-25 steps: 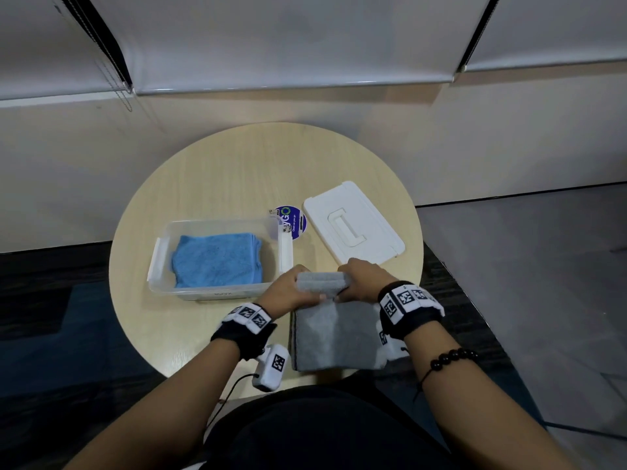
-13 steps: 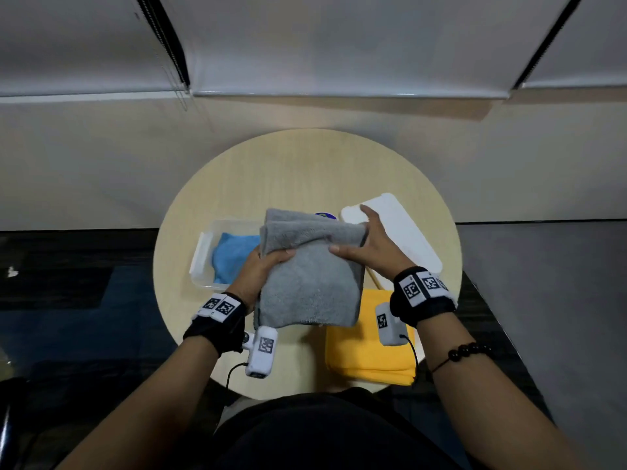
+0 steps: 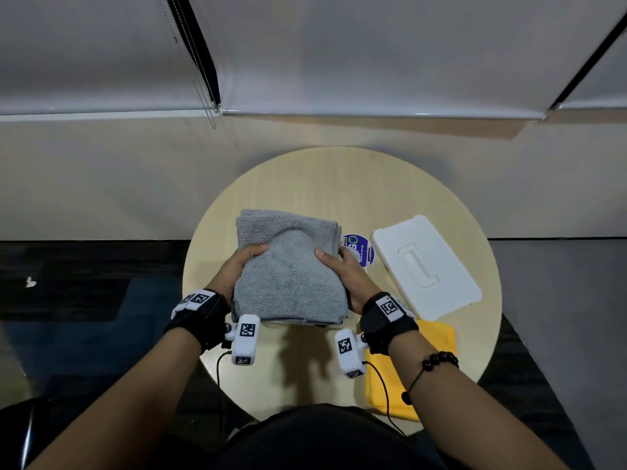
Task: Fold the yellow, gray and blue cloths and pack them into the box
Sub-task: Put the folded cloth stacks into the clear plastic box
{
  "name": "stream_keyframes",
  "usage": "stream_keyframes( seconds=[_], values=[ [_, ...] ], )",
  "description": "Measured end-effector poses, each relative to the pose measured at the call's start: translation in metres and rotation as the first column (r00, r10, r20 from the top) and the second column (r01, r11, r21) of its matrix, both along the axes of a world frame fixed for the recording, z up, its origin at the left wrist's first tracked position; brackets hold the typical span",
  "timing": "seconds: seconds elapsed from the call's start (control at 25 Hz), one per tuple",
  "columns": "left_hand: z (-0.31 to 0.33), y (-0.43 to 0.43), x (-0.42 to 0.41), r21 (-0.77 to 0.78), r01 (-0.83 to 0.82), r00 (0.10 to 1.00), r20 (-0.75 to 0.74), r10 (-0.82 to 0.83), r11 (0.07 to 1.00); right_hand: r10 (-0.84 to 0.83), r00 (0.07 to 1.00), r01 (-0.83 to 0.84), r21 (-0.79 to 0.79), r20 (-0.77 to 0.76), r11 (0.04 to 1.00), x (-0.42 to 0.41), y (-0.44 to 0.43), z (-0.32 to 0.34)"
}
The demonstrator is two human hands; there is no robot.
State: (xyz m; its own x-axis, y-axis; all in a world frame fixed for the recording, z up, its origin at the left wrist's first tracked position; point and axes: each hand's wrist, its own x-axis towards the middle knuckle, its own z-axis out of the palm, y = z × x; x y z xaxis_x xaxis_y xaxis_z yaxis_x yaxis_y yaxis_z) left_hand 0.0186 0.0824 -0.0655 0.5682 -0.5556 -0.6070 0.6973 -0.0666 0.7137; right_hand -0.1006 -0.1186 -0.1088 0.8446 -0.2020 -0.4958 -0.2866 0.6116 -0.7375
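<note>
A folded gray cloth is held flat above the middle of the round table, covering the box and the blue cloth beneath it. My left hand grips its left edge, thumb on top. My right hand grips its right edge the same way. A thin sliver of the clear box shows under the cloth's near edge. The folded yellow cloth lies on the table at the near right, partly hidden by my right wrist.
The white box lid lies flat on the right of the round wooden table. A blue round sticker sits between cloth and lid. A wall stands just behind the table, dark floor on both sides.
Both hands carried the gray cloth from the near table edge up and leftward over the box, which it now hides. The yellow cloth that lay under it is uncovered.
</note>
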Motion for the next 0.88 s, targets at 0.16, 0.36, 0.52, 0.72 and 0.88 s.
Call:
stream_keyframes(
  seconds=[0.16, 0.36, 0.52, 0.72, 0.88],
  values=[
    [-0.026, 0.004, 0.032, 0.123, 0.129, 0.987, 0.078, -0.139, 0.984, -0.101, 0.993, 0.085, -0.206, -0.069, 0.975, 0.011, 0.007, -0.011],
    [-0.06, -0.001, 0.04, 0.623, 0.139, 0.847, 0.328, -0.418, 0.77, -0.005, 0.943, -0.174, -0.503, -0.334, 0.846, 0.017, 0.031, -0.047],
    [-0.065, 0.001, 0.024, 0.692, -0.168, 0.498, 0.675, -0.545, 0.702, -0.102, 0.962, -0.127, -0.751, -0.251, 0.648, 0.017, 0.039, -0.042],
    [-0.078, 0.007, 0.032, 0.79, -0.053, -0.099, 0.604, -0.791, 0.61, 0.169, 0.975, -0.137, -0.988, -0.147, -0.072, 0.032, 0.049, -0.04],
    [-0.1, 0.016, 0.035, 0.887, 0.102, 0.012, 0.451, -0.892, 0.45, 0.252, 0.852, -0.441, -0.889, -0.459, -0.126, 0.046, 0.057, -0.055]
  ],
)
